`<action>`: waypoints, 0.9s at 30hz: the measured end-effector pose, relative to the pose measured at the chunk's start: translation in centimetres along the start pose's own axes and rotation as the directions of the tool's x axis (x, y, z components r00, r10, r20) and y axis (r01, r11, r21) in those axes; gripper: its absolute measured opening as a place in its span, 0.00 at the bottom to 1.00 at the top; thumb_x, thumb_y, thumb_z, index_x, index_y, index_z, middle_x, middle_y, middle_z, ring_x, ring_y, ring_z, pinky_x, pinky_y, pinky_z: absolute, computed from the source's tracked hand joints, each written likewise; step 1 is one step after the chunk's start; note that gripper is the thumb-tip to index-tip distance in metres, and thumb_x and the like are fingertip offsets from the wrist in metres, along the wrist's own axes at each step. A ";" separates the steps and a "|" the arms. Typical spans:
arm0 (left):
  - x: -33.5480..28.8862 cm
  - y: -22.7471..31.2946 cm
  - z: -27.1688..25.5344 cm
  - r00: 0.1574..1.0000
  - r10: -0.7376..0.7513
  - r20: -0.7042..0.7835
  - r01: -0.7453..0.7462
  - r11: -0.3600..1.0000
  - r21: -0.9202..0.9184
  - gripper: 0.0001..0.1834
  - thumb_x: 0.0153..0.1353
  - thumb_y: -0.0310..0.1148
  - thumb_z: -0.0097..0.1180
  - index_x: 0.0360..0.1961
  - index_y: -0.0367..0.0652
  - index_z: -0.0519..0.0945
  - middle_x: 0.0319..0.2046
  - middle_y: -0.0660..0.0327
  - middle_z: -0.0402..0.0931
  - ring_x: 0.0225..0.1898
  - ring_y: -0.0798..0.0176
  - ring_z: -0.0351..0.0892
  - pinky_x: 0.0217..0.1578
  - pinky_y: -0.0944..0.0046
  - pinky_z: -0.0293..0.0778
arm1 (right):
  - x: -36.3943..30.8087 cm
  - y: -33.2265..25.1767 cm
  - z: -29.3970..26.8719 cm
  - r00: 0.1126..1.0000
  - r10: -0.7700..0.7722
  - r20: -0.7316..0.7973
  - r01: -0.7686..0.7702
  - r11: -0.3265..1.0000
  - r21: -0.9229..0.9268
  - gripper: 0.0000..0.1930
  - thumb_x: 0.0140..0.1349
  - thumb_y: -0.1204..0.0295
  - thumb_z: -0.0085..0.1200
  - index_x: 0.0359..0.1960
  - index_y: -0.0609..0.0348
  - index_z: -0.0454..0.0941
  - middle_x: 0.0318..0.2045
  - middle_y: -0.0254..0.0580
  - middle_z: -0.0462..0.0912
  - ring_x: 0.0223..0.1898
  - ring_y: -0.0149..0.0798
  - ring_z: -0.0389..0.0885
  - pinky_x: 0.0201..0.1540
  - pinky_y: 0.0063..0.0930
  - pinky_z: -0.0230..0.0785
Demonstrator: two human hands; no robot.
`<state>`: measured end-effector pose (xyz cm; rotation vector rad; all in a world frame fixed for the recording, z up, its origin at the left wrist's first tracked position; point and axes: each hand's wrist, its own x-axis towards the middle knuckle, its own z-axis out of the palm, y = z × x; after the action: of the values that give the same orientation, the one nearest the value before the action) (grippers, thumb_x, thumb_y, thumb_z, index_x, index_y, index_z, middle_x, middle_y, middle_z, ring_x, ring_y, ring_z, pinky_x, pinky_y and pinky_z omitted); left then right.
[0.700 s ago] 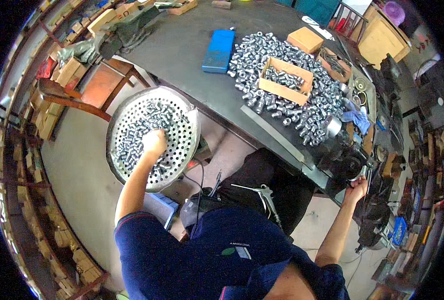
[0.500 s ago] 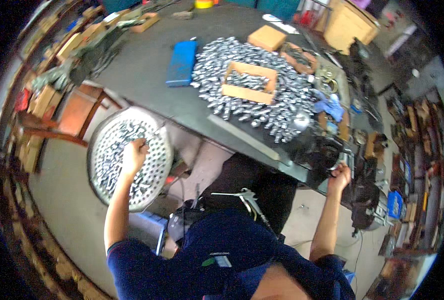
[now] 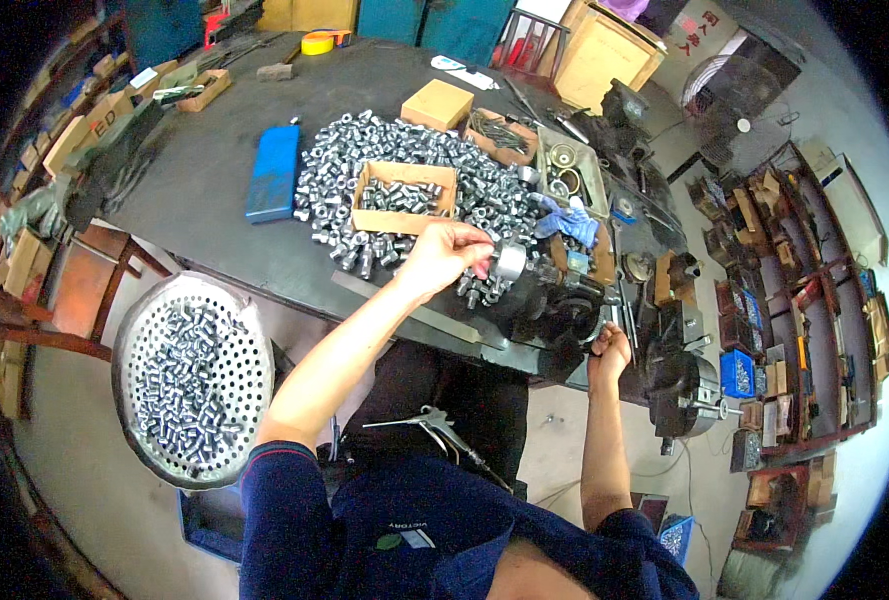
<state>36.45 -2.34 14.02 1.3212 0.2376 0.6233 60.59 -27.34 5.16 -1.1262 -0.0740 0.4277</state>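
Observation:
My left hand (image 3: 449,256) reaches across the bench's front edge, thumb and fingers pinched beside the round silver metal head (image 3: 510,262) of a small dark machine (image 3: 562,316). Whatever sits between these fingertips is too small to make out. My right hand (image 3: 611,348) is curled closed at the machine's right side, around a slim metal handle (image 3: 615,312). Behind the left hand spreads a big heap of small shiny metal fittings (image 3: 337,165). A cardboard box (image 3: 405,222) with more of them stands in the heap. Lower left, a round perforated metal tray (image 3: 250,350) carries many small cylindrical metal pieces (image 3: 180,385).
A blue box (image 3: 273,172) lies left of the heap, a closed cardboard box (image 3: 437,104) behind it. Blue gloves (image 3: 570,220) rest near the machine. An air blow gun (image 3: 435,425) lies before my body. A dark vise-like machine (image 3: 680,385) and shelves (image 3: 815,270) are to the right.
My left hand has moved from the perforated tray, up and right, to the machine's round head. My right hand stays at the handle. The whole view has shifted.

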 end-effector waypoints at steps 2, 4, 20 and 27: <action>0.4 -0.2 -0.2 1.000 0.009 0.006 -0.009 1.000 0.016 0.07 0.50 0.22 0.52 0.32 0.29 0.74 0.23 0.56 0.75 0.22 0.67 0.75 0.26 0.71 0.72 | -0.1 0.0 0.1 1.000 -0.015 -0.009 0.015 1.000 0.021 0.08 0.55 0.74 0.37 0.32 0.64 0.67 0.16 0.28 0.62 0.14 0.21 0.55 0.14 0.13 0.48; 0.5 -0.2 -0.2 1.000 0.011 0.017 -0.013 0.997 0.081 0.07 0.50 0.21 0.52 0.31 0.28 0.75 0.23 0.56 0.75 0.22 0.67 0.75 0.26 0.71 0.72 | -0.1 0.2 -0.2 0.999 -0.032 0.013 0.031 0.999 0.038 0.08 0.55 0.74 0.37 0.32 0.64 0.67 0.16 0.28 0.62 0.14 0.21 0.55 0.14 0.14 0.47; 0.6 -1.3 -0.2 1.000 0.015 0.026 -0.025 0.905 0.424 0.11 0.56 0.32 0.48 0.29 0.33 0.75 0.17 0.63 0.73 0.20 0.72 0.72 0.23 0.71 0.68 | 0.5 -8.1 3.9 0.934 -0.225 0.279 0.247 0.968 -0.045 0.13 0.57 0.62 0.43 0.31 0.61 0.69 0.15 0.27 0.63 0.12 0.20 0.53 0.12 0.13 0.42; 0.4 -2.1 1.5 0.966 0.213 -0.148 -0.041 0.688 0.724 0.20 0.59 0.41 0.41 0.19 0.36 0.71 0.11 0.53 0.68 0.15 0.57 0.71 0.19 0.60 0.65 | 7.8 -4.0 7.2 0.947 -0.320 0.019 0.316 0.922 -0.224 0.11 0.55 0.70 0.41 0.28 0.64 0.74 0.15 0.29 0.67 0.14 0.21 0.60 0.13 0.14 0.50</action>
<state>38.13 -3.59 12.44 2.0467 0.6277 0.8447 66.98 -19.73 10.61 -1.3134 -0.2926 0.1191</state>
